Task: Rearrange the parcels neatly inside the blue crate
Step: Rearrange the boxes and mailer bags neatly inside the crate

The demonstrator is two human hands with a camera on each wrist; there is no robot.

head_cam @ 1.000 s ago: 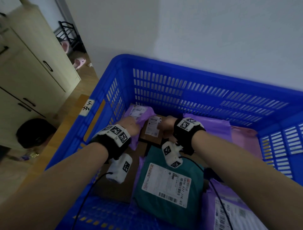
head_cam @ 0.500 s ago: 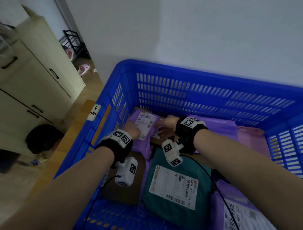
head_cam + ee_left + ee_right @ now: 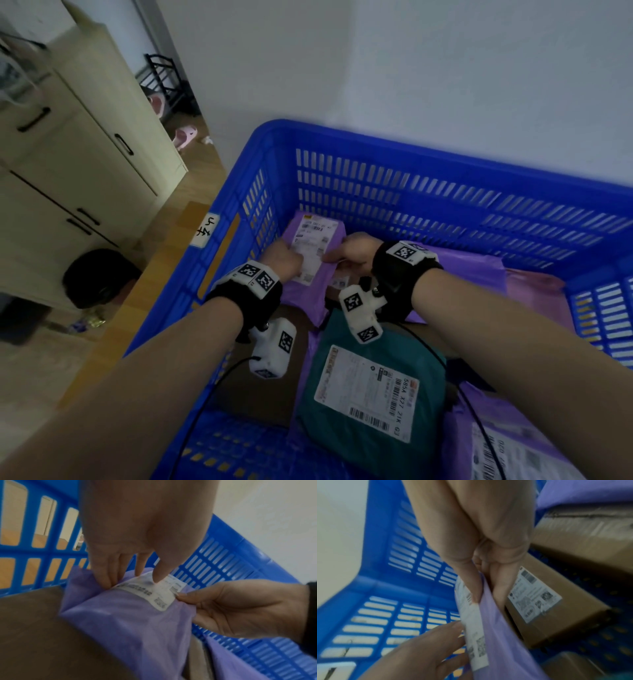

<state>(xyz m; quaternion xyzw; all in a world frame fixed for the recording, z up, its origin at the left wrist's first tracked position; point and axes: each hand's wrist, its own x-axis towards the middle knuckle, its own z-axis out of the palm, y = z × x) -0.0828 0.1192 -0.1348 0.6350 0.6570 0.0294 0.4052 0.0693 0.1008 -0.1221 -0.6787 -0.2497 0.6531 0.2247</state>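
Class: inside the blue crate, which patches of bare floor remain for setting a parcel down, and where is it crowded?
Bare floor: near-left corner of the blue crate, bordered by the teal parcel. Crowded: the far-left corner, where both hands hold the purple parcel.

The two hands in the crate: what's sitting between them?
A small purple parcel with a white label. The left hand and right hand each pinch one edge of it, clearest in the left wrist view.
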